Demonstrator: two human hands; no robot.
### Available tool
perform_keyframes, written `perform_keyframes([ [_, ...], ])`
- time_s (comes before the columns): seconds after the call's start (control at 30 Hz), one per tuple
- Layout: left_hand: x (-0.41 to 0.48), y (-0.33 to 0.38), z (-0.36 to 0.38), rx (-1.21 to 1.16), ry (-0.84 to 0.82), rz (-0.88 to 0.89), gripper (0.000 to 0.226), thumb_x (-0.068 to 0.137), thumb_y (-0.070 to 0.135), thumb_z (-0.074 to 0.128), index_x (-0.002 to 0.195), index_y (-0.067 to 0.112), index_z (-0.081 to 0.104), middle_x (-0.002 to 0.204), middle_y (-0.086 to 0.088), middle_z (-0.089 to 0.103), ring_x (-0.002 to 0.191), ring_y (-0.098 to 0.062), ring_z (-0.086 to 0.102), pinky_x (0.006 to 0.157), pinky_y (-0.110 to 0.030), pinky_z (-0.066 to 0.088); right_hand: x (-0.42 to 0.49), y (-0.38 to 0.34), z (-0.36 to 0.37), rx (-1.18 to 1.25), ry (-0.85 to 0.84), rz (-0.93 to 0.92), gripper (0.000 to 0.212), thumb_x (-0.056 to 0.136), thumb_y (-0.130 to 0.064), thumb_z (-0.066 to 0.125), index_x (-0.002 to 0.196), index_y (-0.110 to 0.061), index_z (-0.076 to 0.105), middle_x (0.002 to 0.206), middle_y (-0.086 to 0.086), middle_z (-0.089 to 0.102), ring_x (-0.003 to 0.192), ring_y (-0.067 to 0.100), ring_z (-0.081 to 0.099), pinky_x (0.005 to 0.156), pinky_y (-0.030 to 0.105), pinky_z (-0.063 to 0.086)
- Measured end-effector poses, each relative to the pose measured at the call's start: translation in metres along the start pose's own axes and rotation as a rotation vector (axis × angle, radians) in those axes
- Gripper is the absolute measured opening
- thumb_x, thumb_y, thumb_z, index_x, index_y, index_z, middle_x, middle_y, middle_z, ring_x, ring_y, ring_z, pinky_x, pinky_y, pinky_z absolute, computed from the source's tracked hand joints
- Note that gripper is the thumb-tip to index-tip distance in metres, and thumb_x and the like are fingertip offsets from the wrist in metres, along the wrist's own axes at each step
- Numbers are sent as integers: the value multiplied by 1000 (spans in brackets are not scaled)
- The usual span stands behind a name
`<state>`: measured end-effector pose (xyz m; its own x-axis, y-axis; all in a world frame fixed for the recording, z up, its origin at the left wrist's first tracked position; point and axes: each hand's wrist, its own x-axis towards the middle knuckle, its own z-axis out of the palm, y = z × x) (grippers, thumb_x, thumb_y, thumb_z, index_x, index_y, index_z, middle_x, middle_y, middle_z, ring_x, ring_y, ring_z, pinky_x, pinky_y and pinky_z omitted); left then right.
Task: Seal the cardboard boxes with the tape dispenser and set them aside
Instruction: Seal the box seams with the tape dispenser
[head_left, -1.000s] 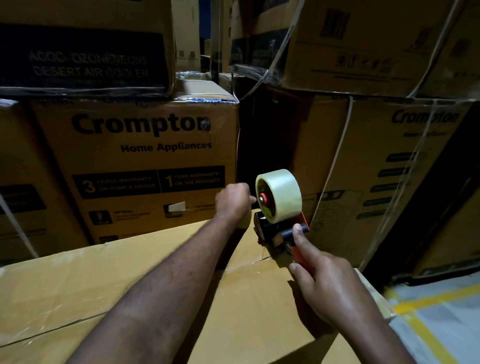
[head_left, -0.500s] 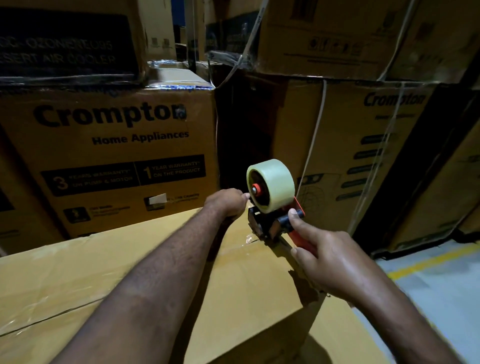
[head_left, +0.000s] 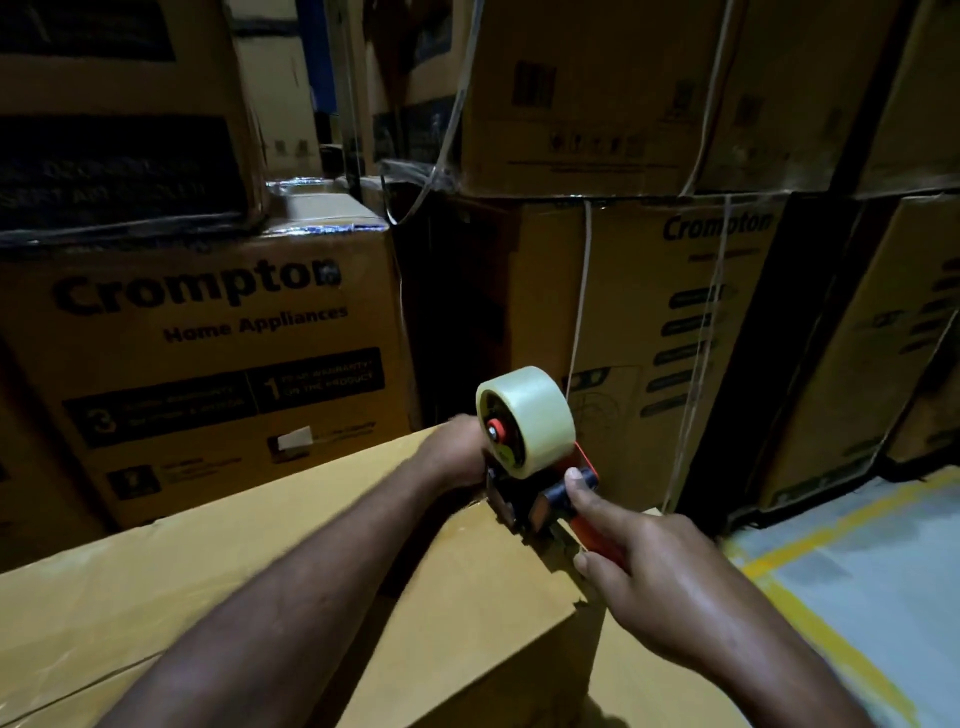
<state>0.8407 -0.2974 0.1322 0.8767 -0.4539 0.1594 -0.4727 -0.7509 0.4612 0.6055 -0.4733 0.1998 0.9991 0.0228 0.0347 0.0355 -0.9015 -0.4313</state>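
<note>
A large plain cardboard box (head_left: 234, 571) fills the lower left, its top facing me. On its far right corner sits a tape dispenser (head_left: 540, 501) with a red handle and a pale roll of tape (head_left: 535, 415). My right hand (head_left: 660, 577) grips the handle, thumb forward on the black body. My left hand (head_left: 452, 452) lies just left of the dispenser at the box's far edge, fingers curled down over that edge and hidden behind it. The tape's loose end is not visible.
Stacked printed appliance cartons (head_left: 208, 364) stand close behind the box on the left, and more strapped cartons (head_left: 649, 322) on the right with a dark gap between them. At the lower right is grey floor with a yellow line (head_left: 810, 540).
The dispenser and both hands stay together at the box's far corner. My left hand has dropped lower over the far edge, and the view has shifted slightly.
</note>
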Motion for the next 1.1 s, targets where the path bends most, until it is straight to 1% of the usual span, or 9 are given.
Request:
perform_keyframes([
  [0.13,4,4,8,79,-235,112,35,91,35,72,125,29,66,132,-1,62,129,-21,50,115,-54,35,1,3,3,11,-1,3,71,100,-44,53,146,-63,3,100,-13,52,78,3,58,70,19,53],
  [0.27,10,-3,14,288,-240,139,30,99,44,50,124,38,65,134,12,63,138,-14,43,124,-54,8,0,9,2,40,18,14,71,99,-44,54,147,-64,6,118,-8,57,80,3,58,64,17,49],
  [0.43,3,-8,6,171,-186,4,52,102,58,40,70,26,64,83,16,68,98,-1,59,125,-50,1,-23,22,-9,83,13,38,68,96,-48,57,142,-72,13,102,-11,57,70,6,58,62,25,52],
  [0.57,1,-14,2,126,-172,1,52,102,57,44,63,26,60,79,14,67,91,4,58,125,-52,3,-47,21,-7,105,43,19,68,96,-42,60,141,-70,18,80,-22,52,62,-10,55,55,13,43],
  [0.7,-3,-15,-3,102,-173,29,54,103,55,45,60,25,59,78,12,68,90,4,60,125,-53,3,-70,17,-2,115,72,34,68,96,-45,58,138,-74,12,86,-26,57,71,-23,51,61,9,43],
  [0.83,-9,-11,-7,108,-156,59,49,104,53,43,74,25,69,90,12,69,103,-5,59,125,-53,5,-83,16,5,140,87,62,71,95,-41,60,136,-73,12,93,-15,67,76,-13,57,64,14,47],
  [0.97,-31,19,-2,194,-37,287,37,104,47,47,112,25,75,131,7,64,129,-9,48,125,-53,8,-86,24,2,121,108,80,71,95,-42,61,137,-72,13,99,-17,69,74,-13,57,66,16,48],
  [1.03,-48,37,9,47,-151,414,32,105,40,47,117,25,73,129,8,66,124,-6,53,125,-47,3,-89,28,1,136,114,101,70,93,-42,63,135,-75,17,79,-15,66,67,-1,61,61,18,50],
  [1.1,-61,49,20,5,-304,451,35,108,34,41,121,21,71,128,7,67,123,-7,55,123,-41,-3,-91,34,1,164,121,116,71,92,-39,65,132,-77,21,80,-16,66,64,7,63,60,23,53],
])
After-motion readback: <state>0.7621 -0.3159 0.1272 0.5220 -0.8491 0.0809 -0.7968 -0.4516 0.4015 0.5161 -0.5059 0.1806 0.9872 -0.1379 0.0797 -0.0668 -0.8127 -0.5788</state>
